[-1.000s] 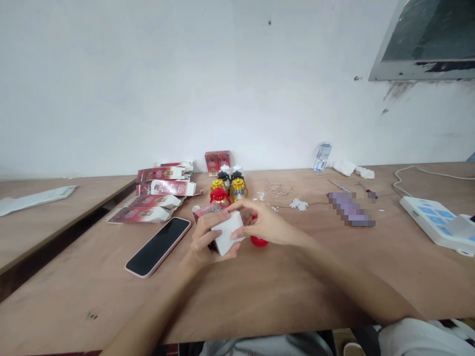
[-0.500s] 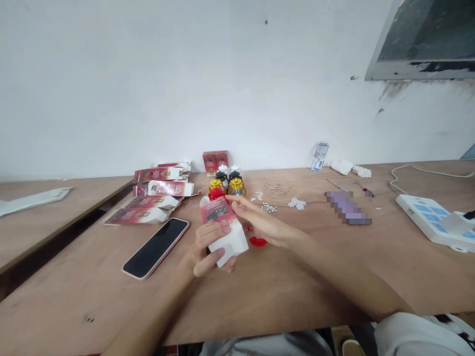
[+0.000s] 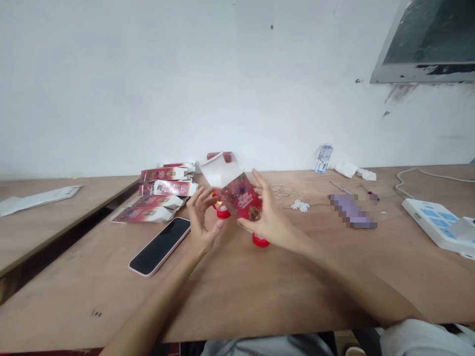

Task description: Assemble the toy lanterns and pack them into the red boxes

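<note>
A small red printed carton [image 3: 242, 199] with a white open flap sits tilted between both hands above the table. My right hand [image 3: 270, 217] grips its right side and underside. My left hand [image 3: 202, 222] touches its left edge with curled fingers. Under my right hand a red round piece [image 3: 260, 241] rests on the table. Behind the carton, a red lantern base [image 3: 222, 213] shows; the other small lanterns are hidden by the carton.
Flat red cartons [image 3: 159, 198] lie in a pile at left, with a black phone [image 3: 160, 245] in front of them. A water bottle [image 3: 323, 157], white bits [image 3: 299, 204], a tool and a white power strip [image 3: 438, 223] lie to the right. A table gap [image 3: 67, 232] runs at left.
The carton rose from low near the table and turned its red face toward me, white flap now up. My right hand moved from beside it to gripping it; my left loosened.
</note>
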Action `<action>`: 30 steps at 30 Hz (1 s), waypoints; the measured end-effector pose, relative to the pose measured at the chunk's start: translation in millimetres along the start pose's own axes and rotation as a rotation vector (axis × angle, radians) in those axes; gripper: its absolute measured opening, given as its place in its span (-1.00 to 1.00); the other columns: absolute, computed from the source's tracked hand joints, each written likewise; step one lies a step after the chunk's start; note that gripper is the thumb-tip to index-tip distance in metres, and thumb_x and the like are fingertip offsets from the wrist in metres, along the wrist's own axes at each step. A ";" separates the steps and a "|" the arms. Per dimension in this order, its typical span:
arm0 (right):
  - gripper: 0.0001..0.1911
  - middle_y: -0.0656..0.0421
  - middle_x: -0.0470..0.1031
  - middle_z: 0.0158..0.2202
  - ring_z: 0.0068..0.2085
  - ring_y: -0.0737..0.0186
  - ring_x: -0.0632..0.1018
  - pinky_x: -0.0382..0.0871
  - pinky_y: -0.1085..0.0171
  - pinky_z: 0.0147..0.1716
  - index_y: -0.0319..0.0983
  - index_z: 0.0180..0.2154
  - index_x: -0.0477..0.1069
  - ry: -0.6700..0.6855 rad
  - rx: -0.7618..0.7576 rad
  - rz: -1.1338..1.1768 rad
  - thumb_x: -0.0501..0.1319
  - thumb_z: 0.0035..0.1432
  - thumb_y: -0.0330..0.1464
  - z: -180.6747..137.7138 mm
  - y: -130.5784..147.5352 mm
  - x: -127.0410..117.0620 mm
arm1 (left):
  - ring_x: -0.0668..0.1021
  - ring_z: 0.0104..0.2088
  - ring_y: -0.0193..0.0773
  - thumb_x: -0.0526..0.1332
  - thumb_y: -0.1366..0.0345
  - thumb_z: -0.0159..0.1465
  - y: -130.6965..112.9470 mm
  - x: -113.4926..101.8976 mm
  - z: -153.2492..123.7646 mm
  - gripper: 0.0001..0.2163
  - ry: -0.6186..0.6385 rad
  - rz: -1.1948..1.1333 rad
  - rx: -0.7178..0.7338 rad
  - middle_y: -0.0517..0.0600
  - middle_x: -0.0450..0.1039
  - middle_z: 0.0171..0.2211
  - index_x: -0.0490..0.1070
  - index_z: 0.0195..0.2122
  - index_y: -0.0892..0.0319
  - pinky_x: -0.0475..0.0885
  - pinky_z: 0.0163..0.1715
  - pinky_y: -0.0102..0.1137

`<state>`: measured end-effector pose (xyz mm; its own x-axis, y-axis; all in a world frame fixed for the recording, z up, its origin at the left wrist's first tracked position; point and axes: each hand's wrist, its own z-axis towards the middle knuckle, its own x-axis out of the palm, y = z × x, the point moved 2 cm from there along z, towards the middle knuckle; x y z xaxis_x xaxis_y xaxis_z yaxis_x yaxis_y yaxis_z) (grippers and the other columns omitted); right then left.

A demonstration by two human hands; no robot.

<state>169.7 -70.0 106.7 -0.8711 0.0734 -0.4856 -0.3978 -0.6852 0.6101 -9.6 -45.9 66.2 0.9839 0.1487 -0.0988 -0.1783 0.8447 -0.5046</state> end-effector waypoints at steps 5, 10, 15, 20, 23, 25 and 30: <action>0.02 0.00 0.04 0.25 0.22 0.00 0.21 0.21 -0.07 0.14 -0.01 0.28 -0.45 0.150 -0.122 -0.068 0.28 0.07 -0.31 -3.5 -5.8 11.3 | 0.47 -0.04 -0.14 0.30 0.11 0.13 3.0 -0.4 0.8 -0.34 -0.045 0.046 -0.145 0.11 0.24 0.05 -0.01 0.19 0.00 0.47 -0.14 -0.29; -0.13 0.03 0.04 0.25 0.26 0.03 0.14 0.12 -0.06 0.17 -0.02 0.28 -0.26 0.234 -0.050 -0.130 0.25 0.10 -0.21 -0.4 -5.0 -15.5 | 0.52 -0.12 -0.16 0.33 0.12 0.10 2.1 0.1 3.3 -0.27 -0.053 0.003 -0.171 0.12 0.25 0.05 -0.07 0.21 -0.02 0.50 -0.22 -0.34; -0.08 0.03 0.17 0.18 0.17 -0.02 0.27 0.23 -0.03 0.07 -0.03 0.25 -0.11 0.398 0.132 -0.152 0.34 -0.05 -0.27 -16.4 -34.6 -24.1 | 0.53 -0.19 -0.23 0.34 0.14 0.07 5.5 0.7 -0.3 -0.29 -0.103 -0.017 -0.243 0.08 0.29 -0.01 -0.06 0.17 -0.05 0.50 -0.31 -0.41; -0.46 0.07 0.38 0.03 -0.01 0.09 0.45 0.31 0.08 -0.04 -0.13 0.08 0.21 0.337 0.116 -0.094 0.24 0.03 -0.41 -31.4 -55.7 -11.1 | 0.53 -0.22 -0.26 0.37 0.18 0.03 6.8 1.4 -0.6 -0.25 -0.097 -0.012 -0.290 0.06 0.29 -0.03 -0.06 0.17 -0.05 0.50 -0.37 -0.44; -0.43 0.11 0.45 -0.07 -0.12 0.10 0.49 0.35 0.09 -0.12 -0.12 0.09 0.20 0.328 0.130 -0.135 0.24 0.01 -0.40 -26.0 -47.9 -24.3 | 0.53 -0.26 -0.26 0.37 0.19 0.01 7.3 -0.8 1.7 -0.27 -0.110 0.011 -0.330 0.03 0.32 -0.11 0.01 0.15 -0.01 0.50 -0.42 -0.45; -0.42 0.14 0.46 -0.13 -0.18 0.13 0.50 0.37 0.13 -0.17 -0.08 0.10 0.20 0.280 0.149 -0.101 0.24 0.01 -0.38 -17.3 -35.7 -43.6 | 0.53 -0.30 -0.29 0.37 0.20 0.01 6.7 -1.4 2.2 -0.32 -0.120 0.034 -0.359 0.00 0.33 -0.17 0.06 0.11 0.01 0.48 -0.46 -0.47; -0.61 0.18 0.43 -0.14 -0.14 0.17 0.49 0.41 0.22 -0.21 -0.07 -0.04 0.28 -0.057 0.185 0.185 0.24 0.07 -0.25 5.2 0.5 -75.5 | 0.54 -0.40 -0.29 0.39 0.22 -0.04 -2.1 14.1 -7.7 -0.26 0.105 0.138 -0.437 -0.06 0.39 -0.28 0.01 0.11 0.05 0.45 -0.54 -0.46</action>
<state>233.8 -72.1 146.9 -0.9465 0.0039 -0.3226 -0.2721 -0.5470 0.7917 4.5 -49.5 59.2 0.9488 0.1724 -0.2648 -0.3160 0.5214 -0.7926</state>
